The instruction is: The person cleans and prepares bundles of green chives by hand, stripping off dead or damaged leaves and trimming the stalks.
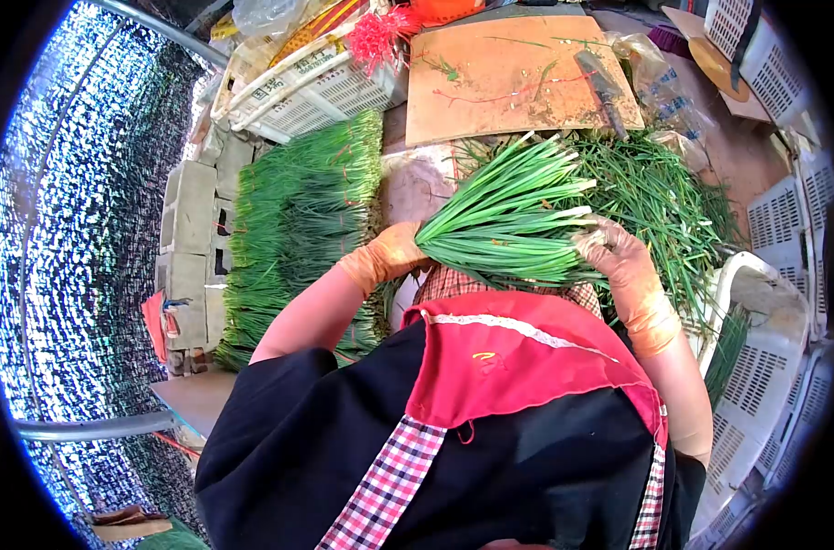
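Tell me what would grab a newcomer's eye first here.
Probably the fan of long green stalks in front of the body, gathered in the left hand, with the right hand at its pale tips. Next, the bright red bib just below it, and the shaggy pinkish-red tuft by the white crate at the upper left. The banded green bundles rowed at the left might follow.
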Tool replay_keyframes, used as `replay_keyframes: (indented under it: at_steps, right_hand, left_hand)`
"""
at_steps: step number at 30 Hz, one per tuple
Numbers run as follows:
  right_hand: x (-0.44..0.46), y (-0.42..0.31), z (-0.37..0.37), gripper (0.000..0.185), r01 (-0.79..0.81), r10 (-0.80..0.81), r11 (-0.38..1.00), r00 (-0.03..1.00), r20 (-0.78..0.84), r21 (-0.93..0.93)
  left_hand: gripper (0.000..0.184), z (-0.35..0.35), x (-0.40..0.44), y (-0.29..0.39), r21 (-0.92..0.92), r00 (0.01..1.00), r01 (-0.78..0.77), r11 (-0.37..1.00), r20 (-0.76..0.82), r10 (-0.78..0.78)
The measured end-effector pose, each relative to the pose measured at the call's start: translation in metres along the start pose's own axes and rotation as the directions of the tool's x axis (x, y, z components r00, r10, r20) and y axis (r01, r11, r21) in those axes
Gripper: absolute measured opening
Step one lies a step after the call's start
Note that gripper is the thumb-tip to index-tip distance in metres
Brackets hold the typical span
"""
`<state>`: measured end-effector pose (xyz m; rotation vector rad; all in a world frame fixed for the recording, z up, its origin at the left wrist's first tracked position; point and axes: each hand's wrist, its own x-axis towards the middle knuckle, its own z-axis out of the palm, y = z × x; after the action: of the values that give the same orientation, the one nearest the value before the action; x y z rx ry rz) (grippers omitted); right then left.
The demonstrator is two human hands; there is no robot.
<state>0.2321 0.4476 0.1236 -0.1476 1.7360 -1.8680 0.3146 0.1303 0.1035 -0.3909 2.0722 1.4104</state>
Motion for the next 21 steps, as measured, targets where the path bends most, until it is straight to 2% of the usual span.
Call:
replay_keyframes:
  at_steps: [1,2,3,4,5,8,9,11,14,16,17,18,20,21]
  right_hand:
    - [-0.001,0.001,0.003,0.043,0.004,-0.006,0.997,1.000,0.029,0.082]
    - [-0.003,0.002,0.008,0.043,0.003,-0.005,0.997,1.000,0.029,0.080]
    - [-0.004,0.003,0.014,0.046,0.047,-0.047,0.990,0.999,0.001,0.130]
    - [-0.005,0.005,0.017,0.050,0.092,-0.088,0.980,0.996,-0.030,0.179]
    - [-0.003,0.010,0.015,0.056,0.110,-0.107,0.990,0.993,-0.043,0.085]
    - [-0.006,0.016,0.017,0.061,0.079,-0.073,0.986,0.996,-0.046,0.150]
    - [-0.007,0.014,0.016,0.063,0.122,-0.123,0.992,0.992,-0.014,-0.036]
    - [-0.007,0.014,0.018,0.062,0.145,-0.147,0.987,0.989,-0.025,-0.067]
    - [-0.007,0.023,0.018,0.058,0.189,-0.200,0.966,0.979,-0.045,-0.175]
    - [-0.008,0.024,0.018,0.055,0.241,-0.294,0.917,0.947,-0.127,-0.319]
    - [-0.008,0.022,0.019,0.052,0.131,-0.144,0.985,0.982,-0.119,-0.116]
    - [-0.008,0.023,0.018,0.052,0.130,-0.144,0.985,0.983,-0.118,-0.117]
    - [-0.009,0.029,0.015,0.049,0.091,-0.070,0.964,0.993,-0.091,0.250]
    - [-0.007,0.042,0.013,0.046,0.232,-0.208,0.961,0.965,-0.161,0.153]
  left_hand:
    - [0.020,0.003,-0.003,0.006,0.061,1.000,-0.010,0.998,-0.019,0.011]
    - [0.021,0.005,-0.006,0.010,0.122,0.999,-0.018,0.992,-0.036,0.022]
    - [0.021,0.008,-0.009,0.016,0.122,0.999,-0.019,0.992,-0.034,0.023]
    - [0.020,0.011,-0.012,0.020,0.216,0.998,-0.003,0.976,-0.062,0.016]
    - [0.019,0.013,-0.013,0.022,0.308,0.996,0.016,0.951,-0.090,0.013]
    - [0.020,0.012,-0.013,0.014,0.231,0.997,0.026,0.973,-0.083,-0.007]
    - [0.020,0.013,-0.014,0.015,0.230,0.996,0.028,0.973,-0.083,-0.008]
    - [0.019,0.014,-0.015,0.017,0.154,0.997,0.027,0.988,-0.076,-0.015]
    - [0.017,0.013,-0.010,0.012,0.232,0.998,-0.028,0.972,-0.050,0.041]
    - [0.017,0.014,-0.009,0.012,0.206,0.998,-0.023,0.978,-0.056,0.036]
    - [0.017,0.014,-0.008,0.013,0.179,0.998,-0.017,0.984,-0.063,0.029]
    - [0.017,0.015,-0.008,0.013,0.178,0.998,-0.017,0.984,-0.063,0.029]
    - [0.019,0.016,-0.010,0.016,0.070,0.998,0.027,0.997,-0.052,-0.023]
    - [0.019,0.017,-0.011,0.020,0.067,0.998,0.027,0.997,-0.052,-0.023]
